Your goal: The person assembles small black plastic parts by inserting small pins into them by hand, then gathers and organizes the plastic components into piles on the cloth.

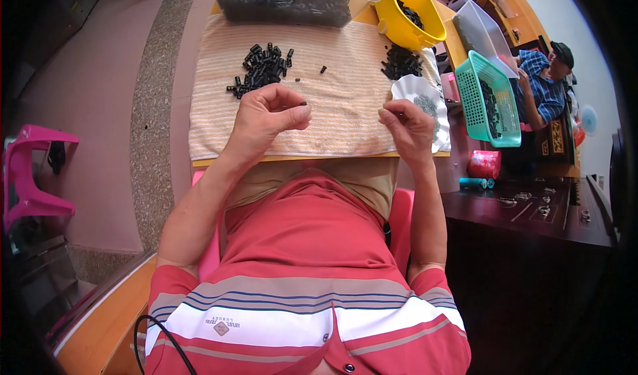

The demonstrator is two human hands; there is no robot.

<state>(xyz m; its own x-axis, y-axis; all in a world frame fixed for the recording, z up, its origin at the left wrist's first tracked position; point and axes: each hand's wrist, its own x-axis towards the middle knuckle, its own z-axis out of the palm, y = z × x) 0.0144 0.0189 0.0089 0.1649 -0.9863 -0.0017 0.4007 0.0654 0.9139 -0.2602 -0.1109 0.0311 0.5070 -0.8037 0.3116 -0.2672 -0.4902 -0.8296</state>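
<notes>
The left hand [269,117] pinches a small dark piece [304,103] between its fingers above the towel [345,112], too little of it showing to tell its long axis, while the right hand [410,129] has its fingers bunched at the tips, holding what I cannot tell. Beyond, a loose piece [323,70] lies slantwise, far end to the right, near a jumbled left pile [262,70]. The shirt [306,232] bears upside-down lettering and a brown diamond emblem [221,328].

Black pieces [262,69] on towel-covered table [345,127]
</notes>
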